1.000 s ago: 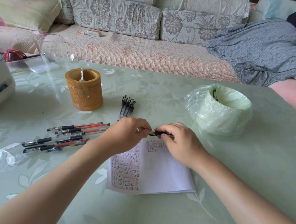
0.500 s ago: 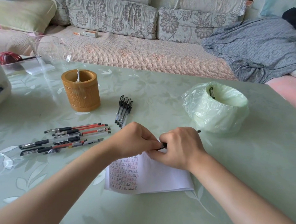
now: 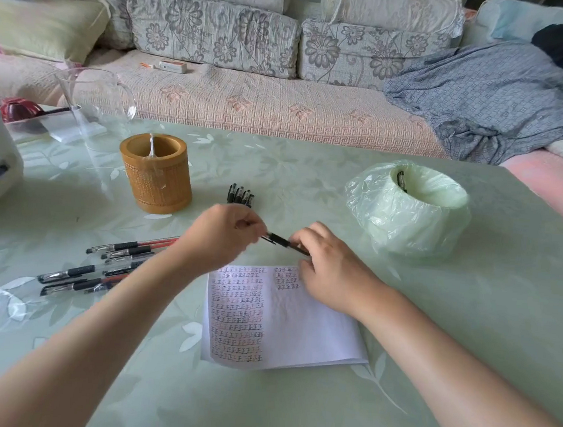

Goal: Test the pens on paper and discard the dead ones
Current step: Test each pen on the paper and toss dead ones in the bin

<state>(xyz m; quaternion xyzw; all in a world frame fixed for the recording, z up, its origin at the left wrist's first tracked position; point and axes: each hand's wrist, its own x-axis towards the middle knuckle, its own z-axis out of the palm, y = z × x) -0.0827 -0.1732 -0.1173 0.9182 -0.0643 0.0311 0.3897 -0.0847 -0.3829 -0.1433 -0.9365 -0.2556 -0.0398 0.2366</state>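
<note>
Over the far edge of the paper a black pen runs between both hands: the left hand has its grip pinched on the left end, and the right hand grips the right end. Loose pens lie left on the table, and the bin stands far right

Our forearms stretch in from 7 and 5 o'clock. Our left hand pinches one end of a pen; our right hand, at its 3 o'clock, grips the other.
</note>
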